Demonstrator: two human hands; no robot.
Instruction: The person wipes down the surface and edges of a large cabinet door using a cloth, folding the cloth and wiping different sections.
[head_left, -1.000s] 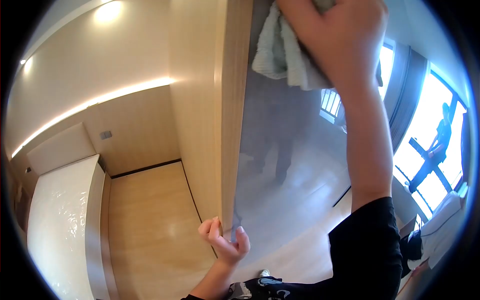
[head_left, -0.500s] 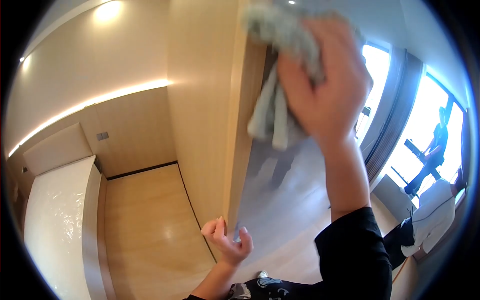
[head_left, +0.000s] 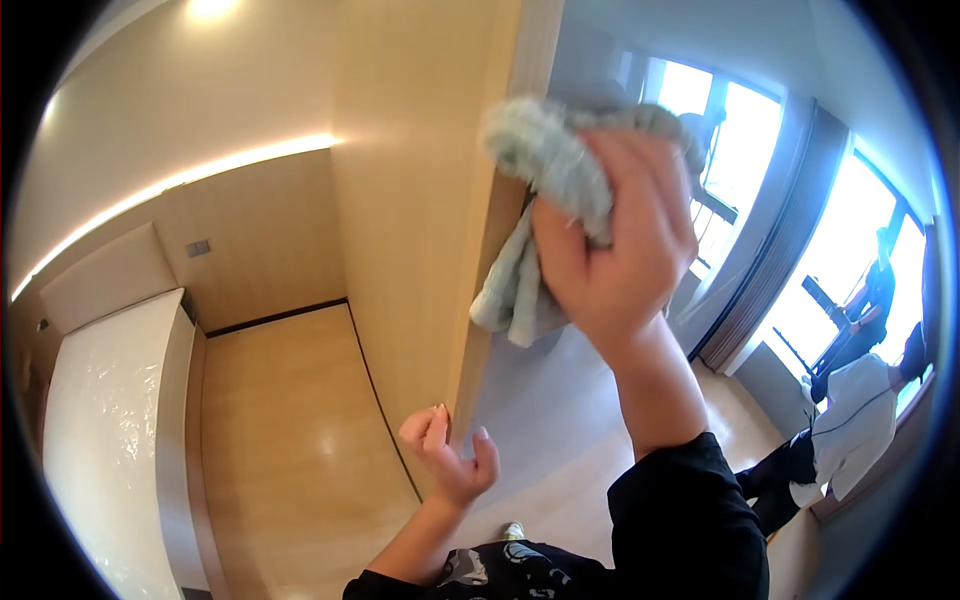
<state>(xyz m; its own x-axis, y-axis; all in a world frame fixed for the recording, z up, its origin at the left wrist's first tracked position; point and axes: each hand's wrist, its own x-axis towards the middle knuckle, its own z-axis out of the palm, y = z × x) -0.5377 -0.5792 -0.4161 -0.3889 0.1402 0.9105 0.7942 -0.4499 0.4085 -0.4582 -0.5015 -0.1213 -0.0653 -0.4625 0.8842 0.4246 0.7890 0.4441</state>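
- My right hand (head_left: 630, 235) is raised in front of the camera, back of the hand towards me, fingers closed round a bunched cloth (head_left: 545, 160).
- I read the cloth as soft, fluffy pale grey-green fabric, crumpled into thick rounded folds, slightly blurred; it spills out past the thumb, and a limp double tail hangs below.
- The cloth lies inside that grip and on its left and upper sides, overlapping the upright edge of a wooden panel (head_left: 405, 210); I cannot tell whether fabric and wood touch.
- My left hand (head_left: 450, 458) is lower, palm up, fingers half curled and thumb standing apart, with nothing that I can see in its grasp. It sits at the panel's lower stretch of edge, well below the cloth; contact there I cannot confirm.
- The panel is flat, smooth and pale, with fine grain and a squared edge; to its right I get a glossy grey surface (head_left: 545, 405) with soft reflections.
- A loose black sleeve (head_left: 690, 520) covers my right upper arm.
- Further left, smooth wood-toned floor (head_left: 280, 450) runs to a mattress (head_left: 110, 420) under shiny, wrinkled clear plastic, with a padded beige headboard (head_left: 110, 275) behind.
- Far right, a person in a white top (head_left: 850, 420) bends near a bright window (head_left: 835, 240), and a person in dark clothes (head_left: 872, 305) shows against the glass.
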